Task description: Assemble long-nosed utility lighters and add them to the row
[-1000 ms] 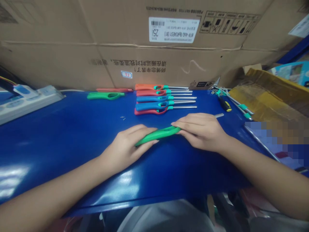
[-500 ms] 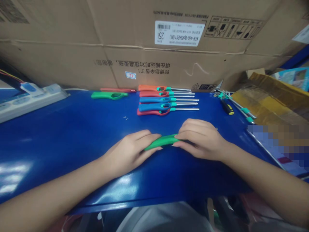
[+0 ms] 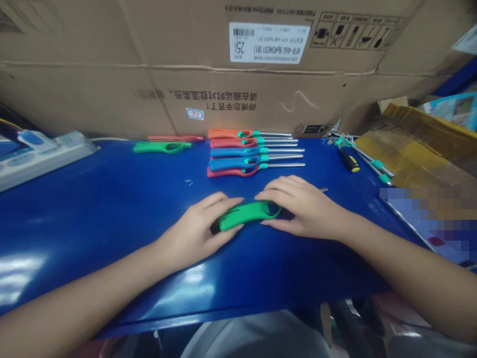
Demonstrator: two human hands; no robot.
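A green utility lighter handle (image 3: 248,214) lies flat-side up between my two hands, low over the table. My left hand (image 3: 197,223) curls round its left end, thumb on the near side and fingers on the far side. Round the right end, by the trigger opening, my right hand (image 3: 307,206) is closed in the same way. A short metal tip (image 3: 324,189) shows beyond my right hand; whether it belongs to this lighter is hidden. Further back lie several assembled lighters (image 3: 234,163) with metal tubes, beside a loose green handle (image 3: 160,147) and a red handle piece (image 3: 175,138).
Behind the blue table (image 3: 93,209) stands a large cardboard box (image 3: 112,94). A white power strip (image 3: 48,158) is at the left. At the right are a black and yellow screwdriver (image 3: 349,161), loose metal tubes and a taped carton (image 3: 413,144). Tiny pins (image 3: 189,182) lie mid-table.
The green handle has turned from its narrow edge to its flat side, so the trigger opening now shows. Both hands have loosened and spread a little around it. The view has shifted slightly.
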